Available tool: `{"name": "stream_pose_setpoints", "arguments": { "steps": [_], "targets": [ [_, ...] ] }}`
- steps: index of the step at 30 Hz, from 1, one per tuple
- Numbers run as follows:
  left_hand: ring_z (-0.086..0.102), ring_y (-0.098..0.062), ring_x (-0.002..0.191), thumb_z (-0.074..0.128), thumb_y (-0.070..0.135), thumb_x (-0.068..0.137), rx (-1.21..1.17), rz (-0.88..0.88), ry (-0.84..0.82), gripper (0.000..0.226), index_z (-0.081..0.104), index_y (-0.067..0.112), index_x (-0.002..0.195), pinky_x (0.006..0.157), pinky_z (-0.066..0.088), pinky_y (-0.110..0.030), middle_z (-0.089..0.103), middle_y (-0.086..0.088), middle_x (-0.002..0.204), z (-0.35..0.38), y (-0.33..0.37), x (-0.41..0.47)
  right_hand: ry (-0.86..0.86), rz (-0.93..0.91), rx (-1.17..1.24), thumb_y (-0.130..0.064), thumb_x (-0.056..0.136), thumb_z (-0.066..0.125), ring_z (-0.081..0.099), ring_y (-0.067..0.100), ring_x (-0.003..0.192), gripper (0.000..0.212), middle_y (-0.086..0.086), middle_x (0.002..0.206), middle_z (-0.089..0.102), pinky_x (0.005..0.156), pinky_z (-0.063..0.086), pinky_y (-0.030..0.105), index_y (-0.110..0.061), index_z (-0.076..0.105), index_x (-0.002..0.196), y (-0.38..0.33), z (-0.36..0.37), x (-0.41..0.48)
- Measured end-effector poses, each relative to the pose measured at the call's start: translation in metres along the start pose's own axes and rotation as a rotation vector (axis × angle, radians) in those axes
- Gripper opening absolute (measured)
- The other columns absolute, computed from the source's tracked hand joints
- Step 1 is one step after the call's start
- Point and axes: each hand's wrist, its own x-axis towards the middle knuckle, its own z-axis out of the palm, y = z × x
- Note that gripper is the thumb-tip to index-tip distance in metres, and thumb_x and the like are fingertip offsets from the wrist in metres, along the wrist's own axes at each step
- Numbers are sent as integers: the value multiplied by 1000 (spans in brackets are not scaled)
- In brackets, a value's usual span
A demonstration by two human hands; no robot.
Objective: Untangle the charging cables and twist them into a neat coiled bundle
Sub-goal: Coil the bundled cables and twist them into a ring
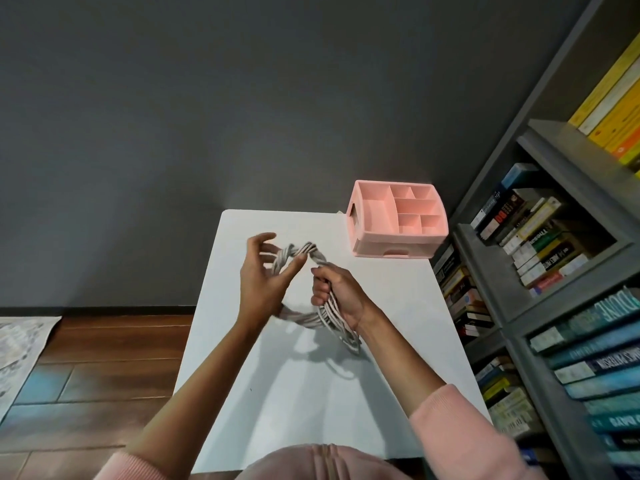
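Your right hand (337, 292) clenches the cable bundle (313, 318) above the tabletop (298, 386); your left hand (265, 271), fingers spread, touches its twisted top. Beyond the bundle, the pink organizer (398, 220) shows bare compartments.

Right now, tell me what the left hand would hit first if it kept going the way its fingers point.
The left hand points up and away toward the twisted top of the cable bundle; its fingers are already at those strands, so the cables come first. Beyond them lies bare white table, though depth is unclear.
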Motion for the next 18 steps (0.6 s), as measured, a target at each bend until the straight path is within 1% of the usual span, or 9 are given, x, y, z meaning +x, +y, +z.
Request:
{"name": "stream_pose_setpoints", "arguments": {
  "steps": [1,3,5,7,10,12,14,16,18],
  "targets": [
    [58,-8,77,80,31,74,-101,-88,18,44,52,18,105,70,48,-21,57,6,84,2,-2,-9,32,-36,23,-3,94,42,25,8,41,31,-4,50,26,42,26,21,-17,38,67,-2,-1,1],
    [56,-17,68,75,33,78,-375,-288,-21,34,53,10,89,68,46,-33,55,-2,73,11,-4,-23,70,-96,31,-4,94,42,26,9,41,34,-4,50,27,41,27,21,-17,33,64,-7,0,5],
    [54,-17,63,61,41,87,-554,-457,-86,37,55,7,74,66,45,-33,53,-6,65,16,0,-30,72,-116,22,-5,94,42,27,9,40,35,-4,49,28,40,28,21,-17,33,63,-11,3,7],
    [55,-17,64,52,47,89,-638,-501,-176,47,55,8,65,69,45,-29,57,-6,64,17,3,-30,73,-96,47,-8,94,42,27,9,39,36,-4,47,28,40,29,21,-17,32,61,-12,5,8],
    [62,-16,73,55,37,84,-716,-398,-358,36,65,12,61,77,47,-28,65,-5,72,12,6,-29,93,-47,128,-14,94,43,27,12,41,40,-2,44,27,47,28,25,-16,30,56,-14,5,8],
    [65,-19,85,60,28,87,-665,-288,-459,24,71,14,71,82,50,-29,69,-11,85,8,2,-28,111,-75,150,-13,94,42,27,10,39,39,-3,43,27,45,28,23,-17,30,57,-17,5,7],
    [64,-23,94,63,22,88,-552,-160,-523,14,68,9,85,85,51,-30,68,-18,97,4,-1,-25,127,-103,144,-11,94,42,27,9,37,37,-4,44,28,41,29,21,-17,30,59,-23,5,6],
    [64,-19,89,61,17,88,-411,-71,-514,14,63,3,90,81,51,-27,69,-10,91,2,-2,-21,138,-121,131,-10,94,42,27,9,38,36,-4,45,28,40,29,21,-17,31,60,-27,4,6],
    [63,-18,79,59,15,92,-247,-5,-401,12,61,3,88,72,52,-29,67,-6,82,4,-1,-16,122,-132,140,-10,94,42,27,9,38,35,-4,45,28,40,29,21,-17,32,62,-30,5,6]
  ]
}}
